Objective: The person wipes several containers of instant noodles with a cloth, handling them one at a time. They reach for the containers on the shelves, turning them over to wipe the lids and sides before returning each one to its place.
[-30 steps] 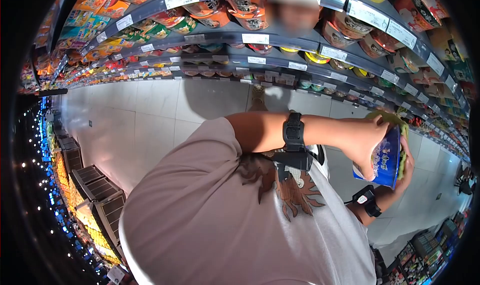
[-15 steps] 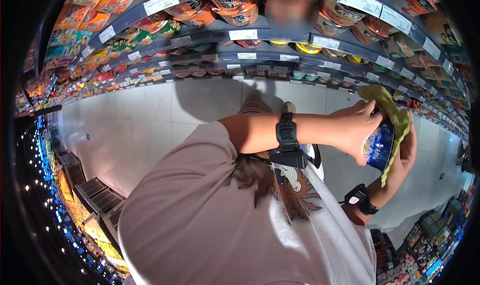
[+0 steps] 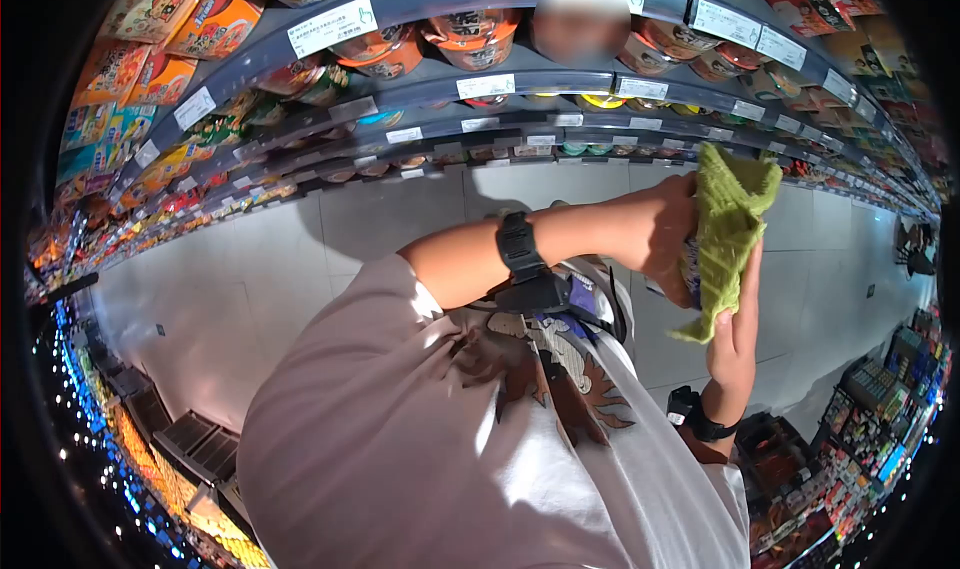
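Observation:
A dark blue tub (image 3: 691, 261) is mostly hidden between my left hand and a green cloth. My left hand (image 3: 662, 231) has its fingers wrapped round the tub from the left side. The green cloth (image 3: 730, 234) hangs upright over the tub's right-hand face, its lower corner dangling. At the cloth's right edge is my right hand (image 3: 738, 334), long fingers behind the cloth and thumb near its lower part, pressing it against the tub. Some fingertips are hidden by the cloth.
Shelves of packaged noodle bowls (image 3: 470, 39) and bags (image 3: 215, 19) curve across the top, with price labels along their edges. Below lies a tiled floor (image 3: 390, 209). Dark crates (image 3: 195, 444) stand at lower left, more stocked shelves (image 3: 880, 389) at lower right.
Both hands, the tub and the cloth have moved left in view. The cloth now faces the camera more broadly and covers most of the tub, whose blue side showed more before.

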{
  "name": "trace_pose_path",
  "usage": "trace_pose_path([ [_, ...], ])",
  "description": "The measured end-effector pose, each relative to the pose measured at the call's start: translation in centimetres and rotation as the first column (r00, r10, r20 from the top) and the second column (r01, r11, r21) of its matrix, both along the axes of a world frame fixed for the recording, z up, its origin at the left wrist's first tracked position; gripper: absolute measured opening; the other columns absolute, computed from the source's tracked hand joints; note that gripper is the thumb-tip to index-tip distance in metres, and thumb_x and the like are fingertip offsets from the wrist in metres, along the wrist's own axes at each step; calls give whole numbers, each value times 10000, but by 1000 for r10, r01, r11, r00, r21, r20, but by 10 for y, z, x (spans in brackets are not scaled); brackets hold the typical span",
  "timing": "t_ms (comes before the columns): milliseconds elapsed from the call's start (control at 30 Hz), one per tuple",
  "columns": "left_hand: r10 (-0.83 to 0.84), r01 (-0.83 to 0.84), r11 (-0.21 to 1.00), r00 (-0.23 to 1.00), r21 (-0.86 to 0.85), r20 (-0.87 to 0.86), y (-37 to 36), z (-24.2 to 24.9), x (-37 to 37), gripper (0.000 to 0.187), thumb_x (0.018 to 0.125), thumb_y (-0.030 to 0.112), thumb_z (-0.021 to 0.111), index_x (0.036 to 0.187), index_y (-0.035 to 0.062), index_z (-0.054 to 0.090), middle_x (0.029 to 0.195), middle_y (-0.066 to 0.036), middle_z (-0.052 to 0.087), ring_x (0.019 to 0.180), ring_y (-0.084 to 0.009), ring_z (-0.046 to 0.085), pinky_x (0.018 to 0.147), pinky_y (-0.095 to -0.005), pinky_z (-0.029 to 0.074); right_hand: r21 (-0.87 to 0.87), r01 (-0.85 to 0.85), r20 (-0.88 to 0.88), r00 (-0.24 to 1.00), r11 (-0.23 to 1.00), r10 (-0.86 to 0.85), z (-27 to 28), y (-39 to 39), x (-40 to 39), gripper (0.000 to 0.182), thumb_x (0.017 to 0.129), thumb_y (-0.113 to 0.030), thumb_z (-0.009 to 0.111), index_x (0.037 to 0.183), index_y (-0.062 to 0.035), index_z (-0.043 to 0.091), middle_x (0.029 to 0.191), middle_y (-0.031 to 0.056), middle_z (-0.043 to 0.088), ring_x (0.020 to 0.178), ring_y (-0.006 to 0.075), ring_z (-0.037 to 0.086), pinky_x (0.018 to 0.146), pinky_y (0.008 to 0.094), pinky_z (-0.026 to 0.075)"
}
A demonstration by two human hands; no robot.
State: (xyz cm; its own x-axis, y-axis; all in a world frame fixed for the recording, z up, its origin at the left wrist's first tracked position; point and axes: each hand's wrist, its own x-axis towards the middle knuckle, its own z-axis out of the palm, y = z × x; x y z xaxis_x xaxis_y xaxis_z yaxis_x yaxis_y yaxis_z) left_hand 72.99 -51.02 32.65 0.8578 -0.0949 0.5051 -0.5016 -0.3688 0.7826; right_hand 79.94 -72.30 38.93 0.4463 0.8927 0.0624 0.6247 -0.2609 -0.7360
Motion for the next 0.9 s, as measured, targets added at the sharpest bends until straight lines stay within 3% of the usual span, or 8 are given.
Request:
trace_pose_path([
  [33, 35, -37, 987, 999, -158, -14, 7, 9, -11, 914, 533, 325, 923, 1325, 48, 561, 1348, -204, 522, 1293, -392, 439, 1138, -464, 337, 3, 14, 17, 1000, 1000, -15, -10, -7, 1, 786, 1017, -505, 381, 1526, 85, 272, 1595, 278, 260, 1479, 399, 283, 1194, 427, 215],
  [133, 87, -127, 986, 946, -110, -314, 22, 17, -37, 1100, 523, 319, 931, 1439, -2, 414, 1385, -231, 441, 1325, -375, 413, 1152, -436, 326, -29, 94, -288, 953, 995, -99, -42, -24, 10, 704, 1015, -495, 358, 1358, 108, 475, 1388, 271, 491, 1298, 390, 480, 1101, 439, 346],
  [433, 21, -73, 961, 981, -268, -195, 41, 25, -76, 1258, 501, 354, 928, 1515, -29, 289, 1421, -227, 398, 1370, -363, 375, 1178, -442, 278, 235, 608, -357, 780, 758, -514, -57, 9, -63, 508, 1011, -329, 503, 1341, 53, 552, 1310, 149, 616, 1182, 237, 606, 1020, 358, 461],
  [500, 17, -79, 960, 974, -267, -227, 44, 26, -78, 1278, 516, 346, 931, 1541, 2, 248, 1486, -231, 330, 1425, -388, 319, 1192, -450, 268, 278, 803, -738, 530, 528, -417, -60, 30, -73, 501, 1022, -298, 492, 1395, 36, 486, 1357, 154, 586, 1203, 239, 602, 1029, 377, 478],
  [533, 29, -89, 947, 980, -309, -195, 43, 22, -78, 1259, 520, 341, 928, 1537, 6, 265, 1491, -236, 326, 1413, -395, 332, 1181, -461, 281, 280, 862, -915, 374, 423, -154, -54, 41, -78, 506, 1034, -280, 473, 1446, 9, 417, 1397, 161, 554, 1226, 258, 593, 1035, 405, 488],
  [633, -88, -81, 629, 981, -773, -174, 22, 26, -77, 1267, 578, 341, 934, 1542, 16, 179, 1463, -176, 356, 1393, -309, 351, 1168, -428, 285, 245, 801, -951, 309, 546, -27, -74, 51, -76, 576, 1024, -377, 507, 1473, -33, 394, 1437, 128, 526, 1285, 257, 546, 1082, 415, 446],
  [733, 32, -120, 688, 990, -715, -135, 21, 20, -67, 1247, 606, 310, 932, 1519, 25, 132, 1443, -153, 345, 1378, -271, 355, 1149, -420, 311, 540, 544, -811, 541, 642, 224, -53, 79, -78, 749, 951, -513, 613, 1517, -105, 342, 1509, 65, 454, 1367, 245, 462, 1131, 428, 392],
  [900, 283, -272, 709, 955, -650, -90, 39, 42, -45, 1180, 649, 253, 927, 1488, 18, 132, 1395, -155, 390, 1310, -249, 438, 1100, -415, 403, 325, 659, -946, 222, 678, 238, -54, 100, -40, 537, 1007, -387, 566, 1441, -96, 442, 1418, 68, 544, 1269, 227, 550, 1068, 397, 455],
])
